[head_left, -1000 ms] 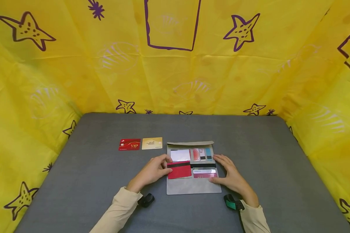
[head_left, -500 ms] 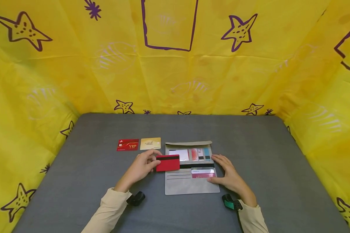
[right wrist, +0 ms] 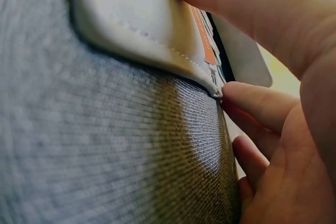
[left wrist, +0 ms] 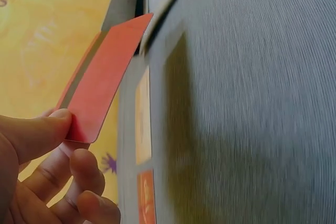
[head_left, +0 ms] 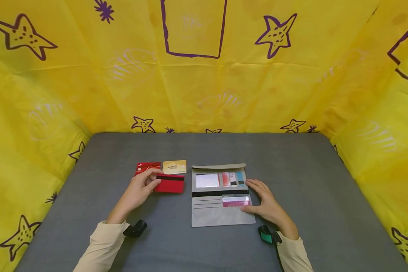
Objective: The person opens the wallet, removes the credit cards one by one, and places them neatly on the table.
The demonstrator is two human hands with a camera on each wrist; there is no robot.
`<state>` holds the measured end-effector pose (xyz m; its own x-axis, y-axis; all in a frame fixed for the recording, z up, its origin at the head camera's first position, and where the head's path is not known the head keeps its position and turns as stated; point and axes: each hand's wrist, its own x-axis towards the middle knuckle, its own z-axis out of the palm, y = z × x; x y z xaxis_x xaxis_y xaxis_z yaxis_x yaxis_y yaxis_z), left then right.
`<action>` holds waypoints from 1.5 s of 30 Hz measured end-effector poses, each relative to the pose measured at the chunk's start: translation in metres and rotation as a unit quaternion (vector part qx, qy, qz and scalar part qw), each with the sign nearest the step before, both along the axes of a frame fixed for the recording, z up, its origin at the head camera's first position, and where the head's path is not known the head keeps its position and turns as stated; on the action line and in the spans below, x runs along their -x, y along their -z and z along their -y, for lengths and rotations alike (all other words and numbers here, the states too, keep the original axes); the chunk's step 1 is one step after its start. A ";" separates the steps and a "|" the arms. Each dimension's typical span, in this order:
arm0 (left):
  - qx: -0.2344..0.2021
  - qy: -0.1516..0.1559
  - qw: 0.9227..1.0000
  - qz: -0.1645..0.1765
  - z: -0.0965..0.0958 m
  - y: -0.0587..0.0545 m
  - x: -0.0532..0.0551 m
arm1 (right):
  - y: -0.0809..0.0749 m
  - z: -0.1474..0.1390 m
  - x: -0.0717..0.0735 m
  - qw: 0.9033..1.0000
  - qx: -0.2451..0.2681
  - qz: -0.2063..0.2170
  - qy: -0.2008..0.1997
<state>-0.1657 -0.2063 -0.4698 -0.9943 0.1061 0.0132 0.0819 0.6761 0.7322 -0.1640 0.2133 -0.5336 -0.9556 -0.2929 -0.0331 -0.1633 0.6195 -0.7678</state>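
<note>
My left hand (head_left: 136, 192) pinches a plain red card with a black magnetic stripe (head_left: 171, 186) between thumb and fingers. In the left wrist view the red card (left wrist: 107, 80) is tilted, raised off the table, its shadow below. To its right an unfolded grey wallet (head_left: 210, 218) lies flat, with cards in its upper slots and a pink-and-white card (head_left: 236, 201) at the lower right. My right hand (head_left: 268, 204) rests at the wallet's right edge, thumb over the lower part, fingers fairly straight. The right wrist view shows its fingertips touching the wallet's edge (right wrist: 126, 3).
A red VIP card (head_left: 149, 165), partly covered by my left hand, and a gold card (head_left: 175, 167) lie side by side left of the wallet. They rest on a grey cloth-covered table (head_left: 292, 162). Yellow patterned fabric (head_left: 190, 94) rises behind and at both sides.
My left hand has lifted the red card off the wallet's lower left slots and carried it left, beyond the wallet's edge. The slots there are uncovered. My right hand stays put.
</note>
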 end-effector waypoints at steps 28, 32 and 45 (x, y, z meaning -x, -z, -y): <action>0.097 -0.045 0.992 -0.061 0.106 -0.009 -0.003 | 0.000 0.002 0.000 1.000 -0.001 -0.006 -0.001; 0.107 -0.053 0.991 -0.059 0.112 -0.004 -0.002 | 0.000 0.000 -0.001 1.000 -0.003 -0.007 0.000; 0.145 -0.099 0.984 -0.025 0.134 0.010 0.001 | -0.002 0.001 -0.001 1.000 -0.013 0.006 0.002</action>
